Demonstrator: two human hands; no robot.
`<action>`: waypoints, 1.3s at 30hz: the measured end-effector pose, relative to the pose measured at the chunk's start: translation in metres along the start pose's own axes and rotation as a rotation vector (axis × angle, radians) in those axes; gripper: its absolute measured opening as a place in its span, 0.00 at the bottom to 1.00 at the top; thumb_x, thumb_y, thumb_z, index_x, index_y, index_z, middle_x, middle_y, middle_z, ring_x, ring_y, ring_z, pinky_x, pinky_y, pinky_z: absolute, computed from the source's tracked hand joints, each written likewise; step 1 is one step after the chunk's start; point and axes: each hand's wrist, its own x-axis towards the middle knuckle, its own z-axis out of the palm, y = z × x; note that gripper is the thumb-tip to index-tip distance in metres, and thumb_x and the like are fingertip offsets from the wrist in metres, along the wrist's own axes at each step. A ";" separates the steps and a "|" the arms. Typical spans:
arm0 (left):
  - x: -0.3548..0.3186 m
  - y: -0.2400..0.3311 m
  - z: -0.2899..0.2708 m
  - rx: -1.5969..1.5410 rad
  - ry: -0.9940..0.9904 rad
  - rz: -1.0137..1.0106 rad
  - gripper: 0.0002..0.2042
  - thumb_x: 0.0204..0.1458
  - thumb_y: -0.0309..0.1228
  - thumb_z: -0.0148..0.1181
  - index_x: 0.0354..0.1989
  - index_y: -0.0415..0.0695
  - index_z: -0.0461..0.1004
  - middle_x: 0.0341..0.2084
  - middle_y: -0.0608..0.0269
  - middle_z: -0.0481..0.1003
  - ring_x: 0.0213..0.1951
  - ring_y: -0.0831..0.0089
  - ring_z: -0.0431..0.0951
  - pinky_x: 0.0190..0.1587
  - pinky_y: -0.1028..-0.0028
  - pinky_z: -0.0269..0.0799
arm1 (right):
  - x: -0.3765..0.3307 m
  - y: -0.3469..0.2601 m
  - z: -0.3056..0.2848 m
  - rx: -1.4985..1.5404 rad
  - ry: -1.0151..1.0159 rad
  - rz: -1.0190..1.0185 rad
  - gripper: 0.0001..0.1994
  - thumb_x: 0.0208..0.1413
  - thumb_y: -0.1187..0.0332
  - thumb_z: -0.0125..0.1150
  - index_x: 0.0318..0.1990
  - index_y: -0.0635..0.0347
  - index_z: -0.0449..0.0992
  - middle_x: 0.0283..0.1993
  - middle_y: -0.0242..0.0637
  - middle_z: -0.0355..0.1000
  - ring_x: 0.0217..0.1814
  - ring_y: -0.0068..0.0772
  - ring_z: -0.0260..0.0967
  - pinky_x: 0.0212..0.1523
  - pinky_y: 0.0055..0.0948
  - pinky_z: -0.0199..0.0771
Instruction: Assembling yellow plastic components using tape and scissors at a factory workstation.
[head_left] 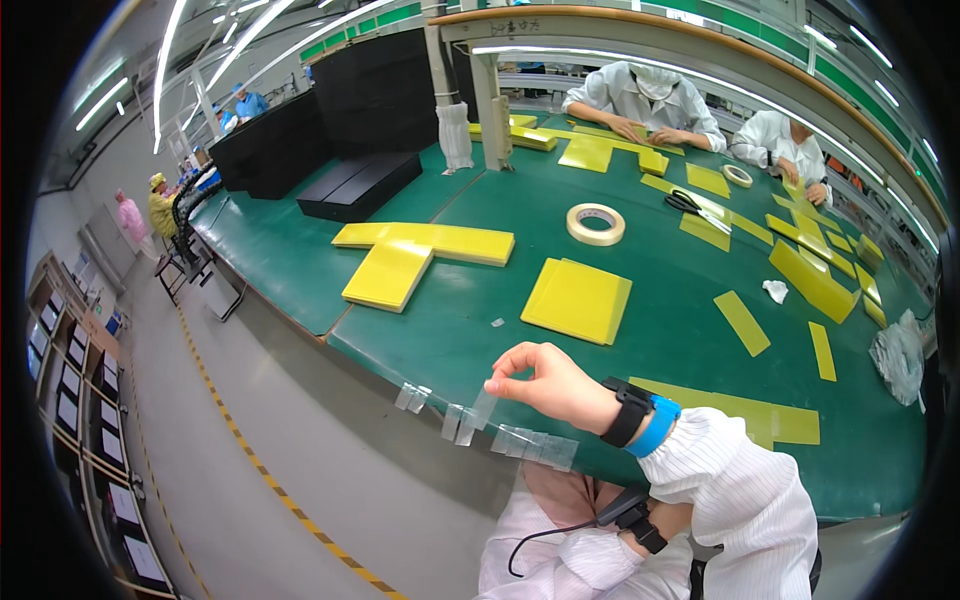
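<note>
My right hand [548, 385] reaches in from the lower right over the table's near edge. Its thumb and forefinger pinch a short clear tape strip [484, 409], whose lower end hangs by the edge. More clear tape strips [535, 447] stick along that edge, to both sides of the pinched one. A square stack of yellow sheets [577, 300] lies just beyond the hand. Partly under my right forearm is a flat yellow T-shaped piece [785, 422]. My left hand [674, 518] rests low by my lap, its fingers hidden behind my right sleeve.
A T-shaped yellow stack [390, 275], a tape roll [597, 238] and black-handled scissors [684, 202] lie on the green table [470, 330]. Black boxes [362, 185] stand far left, a plastic bag [898, 355] at right. Two co-workers [645, 105] handle yellow pieces across the table.
</note>
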 end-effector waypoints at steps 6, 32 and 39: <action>0.003 -0.002 0.006 -0.018 0.033 -0.004 0.22 0.45 0.38 0.56 0.48 0.40 0.71 0.47 0.42 0.68 0.55 0.47 0.65 0.55 0.38 0.54 | 0.042 0.036 0.032 0.011 0.020 0.034 0.15 0.48 0.60 0.66 0.28 0.66 0.78 0.28 0.41 0.72 0.33 0.28 0.68 0.37 0.31 0.68; 0.002 0.000 0.009 -0.050 0.052 -0.030 0.23 0.49 0.40 0.55 0.51 0.38 0.68 0.49 0.41 0.67 0.54 0.48 0.66 0.56 0.41 0.57 | 0.009 0.071 0.044 -0.387 -0.087 0.043 0.07 0.44 0.66 0.68 0.28 0.59 0.80 0.45 0.35 0.70 0.50 0.40 0.58 0.53 0.34 0.60; 0.001 0.002 0.011 -0.055 0.054 -0.035 0.24 0.49 0.40 0.54 0.51 0.37 0.68 0.50 0.41 0.66 0.54 0.48 0.66 0.56 0.42 0.58 | 0.001 0.071 0.055 -0.475 0.056 -0.117 0.07 0.42 0.68 0.67 0.24 0.59 0.75 0.41 0.36 0.66 0.47 0.41 0.59 0.49 0.35 0.61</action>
